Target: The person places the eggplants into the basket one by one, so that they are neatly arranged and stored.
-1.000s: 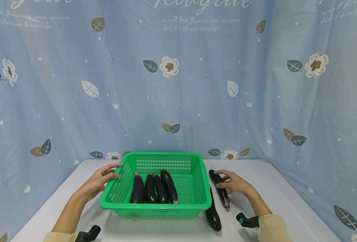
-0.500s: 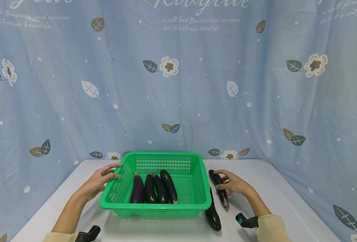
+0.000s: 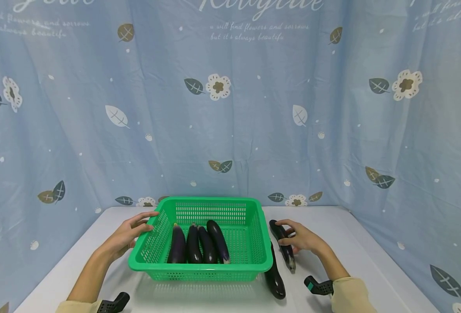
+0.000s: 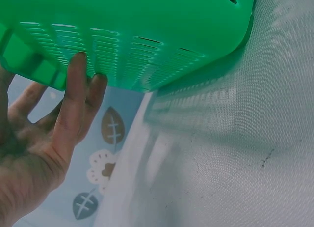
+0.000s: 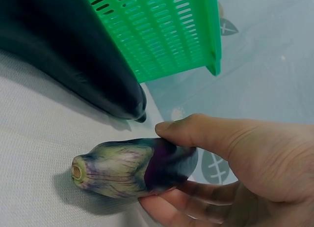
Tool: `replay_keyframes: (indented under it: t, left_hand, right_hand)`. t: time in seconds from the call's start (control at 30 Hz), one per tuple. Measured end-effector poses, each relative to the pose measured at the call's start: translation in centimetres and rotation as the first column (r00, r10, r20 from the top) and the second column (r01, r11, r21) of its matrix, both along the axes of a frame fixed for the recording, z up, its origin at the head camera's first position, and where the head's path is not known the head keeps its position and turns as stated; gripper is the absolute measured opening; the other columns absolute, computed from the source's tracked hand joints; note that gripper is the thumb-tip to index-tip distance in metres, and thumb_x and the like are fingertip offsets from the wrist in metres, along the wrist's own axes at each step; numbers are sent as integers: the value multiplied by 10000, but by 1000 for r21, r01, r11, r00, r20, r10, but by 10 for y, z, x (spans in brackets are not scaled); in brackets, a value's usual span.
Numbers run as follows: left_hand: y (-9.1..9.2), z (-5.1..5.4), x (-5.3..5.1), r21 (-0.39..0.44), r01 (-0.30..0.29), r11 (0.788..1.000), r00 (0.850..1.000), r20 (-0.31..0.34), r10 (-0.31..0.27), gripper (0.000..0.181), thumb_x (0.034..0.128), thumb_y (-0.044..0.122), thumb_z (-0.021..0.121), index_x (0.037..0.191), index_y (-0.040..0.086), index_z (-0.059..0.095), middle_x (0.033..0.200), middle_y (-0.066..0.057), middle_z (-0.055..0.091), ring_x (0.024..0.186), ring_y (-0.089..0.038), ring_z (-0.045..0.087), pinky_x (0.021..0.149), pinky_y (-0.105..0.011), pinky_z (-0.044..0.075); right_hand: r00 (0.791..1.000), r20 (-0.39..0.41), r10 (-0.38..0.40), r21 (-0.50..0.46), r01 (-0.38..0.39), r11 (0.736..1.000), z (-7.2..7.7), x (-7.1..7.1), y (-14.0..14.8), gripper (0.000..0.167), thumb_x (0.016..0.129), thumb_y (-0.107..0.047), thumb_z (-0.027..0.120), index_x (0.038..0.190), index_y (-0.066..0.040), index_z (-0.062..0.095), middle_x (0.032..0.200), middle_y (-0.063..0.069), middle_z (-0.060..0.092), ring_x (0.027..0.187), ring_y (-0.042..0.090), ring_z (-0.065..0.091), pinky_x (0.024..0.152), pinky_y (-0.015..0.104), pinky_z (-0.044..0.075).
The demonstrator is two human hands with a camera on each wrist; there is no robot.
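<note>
Closest on my head feed are two cream cloth sleeves (image 3: 354, 295), each with a small black wrist camera (image 3: 319, 285) beside it, one pair to the left of the large green slotted plastic basket (image 3: 200, 266) and one to its right. Just right of the basket, I see a glossy, dark purple, long eggplant (image 3: 275, 276) on the white textured counter (image 3: 320, 219), its far end hidden under the basket's rim. A little further out on the same side, the right hand (image 3: 302, 238) is closed partway, thumb and fingers on opposite sides of a second dark purple eggplant with a pale, streaked stem end (image 5: 130, 168); that end points back toward the person, and I can't tell whether it is lifted off the counter. At the basket's left side, I have the left hand (image 3: 122, 237) loosely holding the rim, fingers fairly straight, some over the edge and some against the outer slats beneath. Inside the basket, I count four dark purple eggplants (image 3: 194, 250) in a row, the rightmost tilted and reaching furthest back. Behind the basket, I see a light blue fabric curtain (image 3: 167, 139) printed with leaves, flowers and white lettering
</note>
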State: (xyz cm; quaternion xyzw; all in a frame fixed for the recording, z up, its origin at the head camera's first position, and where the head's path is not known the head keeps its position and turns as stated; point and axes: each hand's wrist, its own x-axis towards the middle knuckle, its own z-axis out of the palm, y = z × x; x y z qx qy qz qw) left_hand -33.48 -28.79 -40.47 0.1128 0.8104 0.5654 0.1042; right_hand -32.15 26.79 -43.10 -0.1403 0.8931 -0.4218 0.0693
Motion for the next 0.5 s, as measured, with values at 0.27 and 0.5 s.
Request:
replay_keyframes:
  t: [0.27, 0.5]
  left_hand:
    - [0, 0, 0, 4, 3, 1000, 1000, -3, -3, 610, 994, 326, 563, 1538, 196, 319, 1643, -163, 115, 1475, -492, 140, 983, -798, 252]
    - [0, 0, 0, 4, 5, 1000, 1000, -10, -5, 610, 995, 328, 563, 1536, 187, 321, 1643, -168, 108, 1472, -499, 142, 982, -756, 315]
  right_hand:
    - [1000, 10, -14, -13, 14, 1000, 0, 0, -1, 644, 869, -184, 744, 1444, -127, 459, 1258, 310, 535, 773, 195, 639, 576, 403, 563]
    - [1000, 16, -19, -25, 19, 1000, 1, 2, -1, 635, 870, -181, 742, 1439, -122, 467, 1265, 314, 535, 782, 195, 641, 579, 411, 562]
